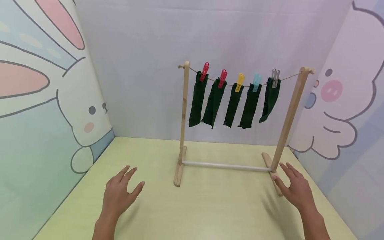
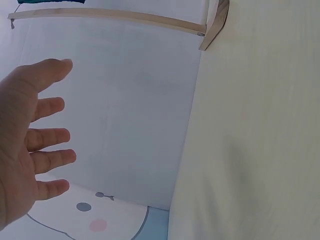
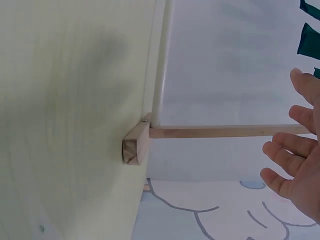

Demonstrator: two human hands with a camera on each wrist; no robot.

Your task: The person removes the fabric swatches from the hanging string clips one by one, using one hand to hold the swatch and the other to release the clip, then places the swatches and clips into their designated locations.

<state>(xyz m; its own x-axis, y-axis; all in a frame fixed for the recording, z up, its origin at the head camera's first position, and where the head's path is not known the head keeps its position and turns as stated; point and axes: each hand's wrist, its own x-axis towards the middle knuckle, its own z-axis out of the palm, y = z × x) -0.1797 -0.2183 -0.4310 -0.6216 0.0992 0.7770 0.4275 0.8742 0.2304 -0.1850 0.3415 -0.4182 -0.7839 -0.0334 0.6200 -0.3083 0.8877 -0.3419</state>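
A small wooden drying rack (image 1: 183, 113) stands on the table, a string (image 1: 289, 77) tied between its two posts. Several dark green cloth strips (image 1: 198, 100) hang from the string, held by clothespins: two red (image 1: 222, 78), one yellow (image 1: 239, 82), one light blue (image 1: 256, 82) and one grey (image 1: 275, 78). My left hand (image 1: 118, 195) hovers over the table left of the rack, fingers spread and holding nothing. Near the rack's right foot (image 1: 279, 186), my right hand (image 1: 295, 190) is held up with fingers apart, also holding nothing; in the right wrist view its fingers are loosely bent.
A white rod (image 1: 225, 165) joins the rack's feet low over the pale yellow table (image 1: 210, 213). Behind it rises a plain whitish back wall (image 1: 138, 83). Side panels with a cartoon rabbit (image 1: 87, 123) and another cartoon animal (image 1: 345, 110) flank the table.
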